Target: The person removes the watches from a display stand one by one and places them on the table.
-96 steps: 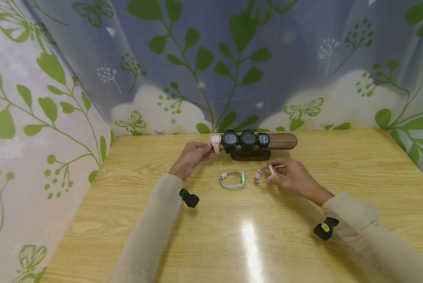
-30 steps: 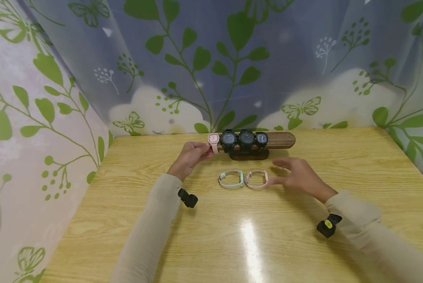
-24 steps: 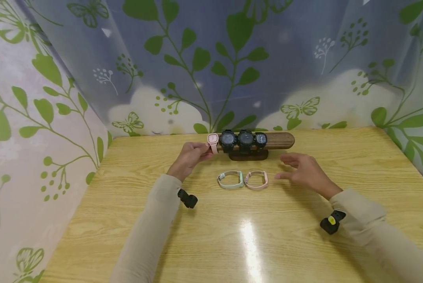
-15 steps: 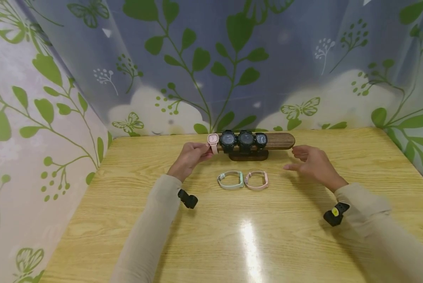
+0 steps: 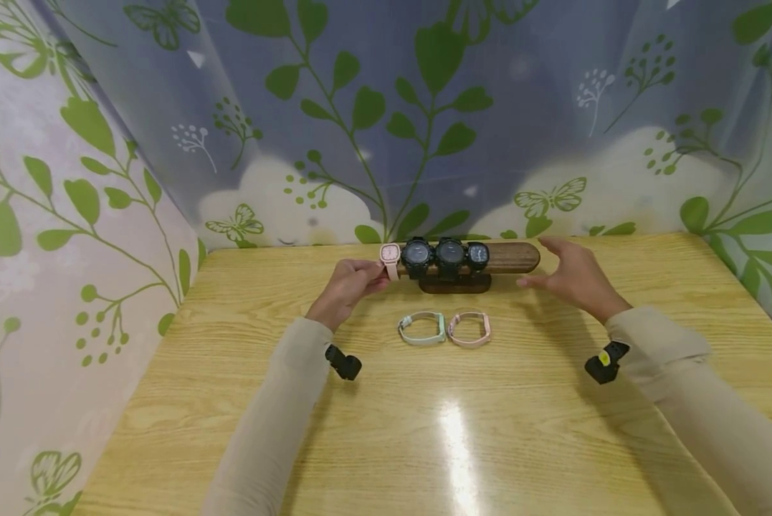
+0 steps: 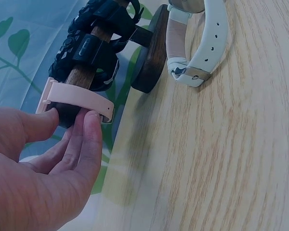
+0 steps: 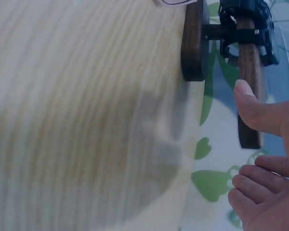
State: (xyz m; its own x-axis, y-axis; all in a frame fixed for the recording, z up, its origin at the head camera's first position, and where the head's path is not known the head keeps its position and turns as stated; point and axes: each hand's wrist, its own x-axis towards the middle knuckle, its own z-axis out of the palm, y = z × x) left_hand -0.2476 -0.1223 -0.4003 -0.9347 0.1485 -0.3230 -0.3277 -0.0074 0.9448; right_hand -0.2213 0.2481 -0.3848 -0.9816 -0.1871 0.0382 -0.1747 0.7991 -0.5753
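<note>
A dark wooden watch stand [image 5: 513,258] stands at the back of the table. On its bar sit a pink square watch [image 5: 390,254], two round black watches [image 5: 417,252] and a smaller black square watch [image 5: 478,254]. My left hand [image 5: 349,285] grips the bar's left end beside the pink watch, thumb on one side and fingertips on the other in the left wrist view. Around the bar's bare right end, my right hand [image 5: 575,278] is spread with thumb and fingers apart, seemingly not touching. A mint watch [image 5: 422,328] and another pink watch [image 5: 469,329] lie on their sides in front.
The wooden table [image 5: 386,430] reaches back to a blue curtain [image 5: 360,107] printed with leaves, just behind the stand. A patterned wall covering [image 5: 69,215] borders the left side.
My right hand set the pink watch down beside the mint one and let go. It then moved right and back to the stand's right end, fingers spreading. My left hand stayed put.
</note>
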